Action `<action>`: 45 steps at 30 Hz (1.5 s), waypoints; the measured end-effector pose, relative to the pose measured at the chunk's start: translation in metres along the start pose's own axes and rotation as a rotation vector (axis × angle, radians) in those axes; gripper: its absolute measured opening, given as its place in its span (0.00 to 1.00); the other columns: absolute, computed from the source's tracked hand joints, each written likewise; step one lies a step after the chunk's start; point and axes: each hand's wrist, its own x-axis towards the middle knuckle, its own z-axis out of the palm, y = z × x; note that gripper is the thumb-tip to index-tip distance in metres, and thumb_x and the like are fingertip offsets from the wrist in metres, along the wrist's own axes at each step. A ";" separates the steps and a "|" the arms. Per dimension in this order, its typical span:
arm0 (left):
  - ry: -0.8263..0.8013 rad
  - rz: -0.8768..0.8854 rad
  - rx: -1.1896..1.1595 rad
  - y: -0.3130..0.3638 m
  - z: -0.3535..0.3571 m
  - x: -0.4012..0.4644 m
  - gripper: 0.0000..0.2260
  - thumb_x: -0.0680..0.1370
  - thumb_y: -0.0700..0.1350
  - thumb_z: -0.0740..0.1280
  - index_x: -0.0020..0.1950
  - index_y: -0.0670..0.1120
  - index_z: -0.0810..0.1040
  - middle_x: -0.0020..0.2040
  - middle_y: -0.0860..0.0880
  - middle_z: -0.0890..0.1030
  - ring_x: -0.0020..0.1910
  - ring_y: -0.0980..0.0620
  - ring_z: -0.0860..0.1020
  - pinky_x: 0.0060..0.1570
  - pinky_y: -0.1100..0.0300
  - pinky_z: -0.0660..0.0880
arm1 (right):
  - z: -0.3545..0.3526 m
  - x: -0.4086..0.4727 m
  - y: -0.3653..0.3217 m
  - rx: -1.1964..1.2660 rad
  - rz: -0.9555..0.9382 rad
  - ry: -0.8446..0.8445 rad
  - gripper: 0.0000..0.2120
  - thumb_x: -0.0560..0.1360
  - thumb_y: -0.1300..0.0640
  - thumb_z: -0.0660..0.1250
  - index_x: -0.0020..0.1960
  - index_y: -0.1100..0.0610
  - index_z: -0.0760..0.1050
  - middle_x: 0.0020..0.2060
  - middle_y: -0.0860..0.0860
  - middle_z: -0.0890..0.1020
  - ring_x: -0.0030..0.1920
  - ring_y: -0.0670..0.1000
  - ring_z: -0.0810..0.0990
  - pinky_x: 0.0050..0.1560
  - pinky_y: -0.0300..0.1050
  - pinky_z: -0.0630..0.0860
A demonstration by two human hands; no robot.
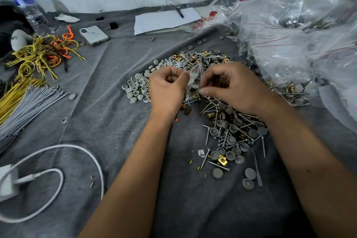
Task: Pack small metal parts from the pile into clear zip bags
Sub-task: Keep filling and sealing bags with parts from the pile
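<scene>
Above the middle of the grey cloth (108, 121), the head view shows both hands meeting over the pile (222, 125) of screws, grey caps and brass clips. The left hand (166, 87) pinches one edge of a small clear zip bag (193, 81), fingers curled; the right hand (231, 87) pinches the other edge, its fingertips (204, 91) seemingly feeding a part into the mouth. The bag looks thin, limp and slippery, so it is best held by its stiffer zip rim. The screws are small, hard and sharp-tipped, likely to snag the film; the caps look light and prone to rolling. More bags (289, 48) lie heaped to the right.
</scene>
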 end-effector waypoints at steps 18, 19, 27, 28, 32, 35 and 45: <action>0.031 -0.010 -0.112 0.009 -0.002 -0.002 0.05 0.72 0.41 0.71 0.36 0.45 0.79 0.27 0.46 0.74 0.26 0.51 0.68 0.29 0.61 0.64 | 0.007 0.003 0.005 -0.006 -0.032 0.485 0.05 0.76 0.61 0.75 0.52 0.55 0.84 0.44 0.44 0.85 0.44 0.41 0.84 0.47 0.32 0.79; 0.035 -0.017 -0.144 0.011 -0.003 -0.001 0.05 0.72 0.40 0.71 0.36 0.44 0.79 0.27 0.46 0.74 0.25 0.51 0.67 0.28 0.62 0.63 | 0.008 0.003 0.007 -0.034 -0.017 0.474 0.05 0.76 0.60 0.75 0.52 0.55 0.84 0.43 0.44 0.85 0.44 0.41 0.84 0.46 0.31 0.79; -0.190 -0.117 -0.770 0.043 -0.031 0.003 0.14 0.81 0.35 0.61 0.36 0.44 0.76 0.27 0.53 0.70 0.22 0.61 0.64 0.18 0.70 0.61 | 0.015 0.002 0.013 -0.282 -0.048 0.137 0.06 0.74 0.57 0.77 0.50 0.50 0.86 0.44 0.39 0.83 0.45 0.33 0.78 0.50 0.30 0.72; -0.232 -0.152 -0.929 0.047 -0.037 0.004 0.12 0.80 0.35 0.60 0.38 0.43 0.75 0.27 0.53 0.70 0.21 0.61 0.65 0.17 0.69 0.63 | 0.016 0.002 0.012 -0.301 -0.066 0.106 0.06 0.74 0.56 0.78 0.50 0.49 0.86 0.44 0.38 0.82 0.45 0.32 0.77 0.50 0.29 0.69; -0.250 -0.222 -1.383 0.057 -0.053 0.005 0.02 0.77 0.36 0.62 0.44 0.40 0.71 0.27 0.49 0.71 0.19 0.57 0.68 0.16 0.67 0.67 | 0.022 0.002 0.013 -0.429 -0.083 0.020 0.06 0.75 0.53 0.76 0.52 0.48 0.84 0.47 0.43 0.81 0.53 0.46 0.75 0.58 0.47 0.72; -0.174 -0.247 -1.460 0.057 -0.062 0.006 0.08 0.80 0.38 0.61 0.42 0.38 0.75 0.31 0.50 0.71 0.21 0.57 0.69 0.19 0.61 0.74 | 0.025 0.002 0.012 -0.486 -0.044 0.029 0.10 0.75 0.50 0.75 0.55 0.48 0.83 0.49 0.45 0.77 0.56 0.48 0.73 0.59 0.49 0.73; -0.291 -0.137 -0.371 0.032 -0.030 0.004 0.11 0.77 0.37 0.66 0.35 0.44 0.78 0.25 0.49 0.72 0.18 0.58 0.62 0.17 0.65 0.55 | 0.033 0.004 0.008 -0.667 0.062 0.001 0.21 0.79 0.44 0.69 0.70 0.48 0.77 0.58 0.52 0.75 0.63 0.54 0.72 0.59 0.54 0.77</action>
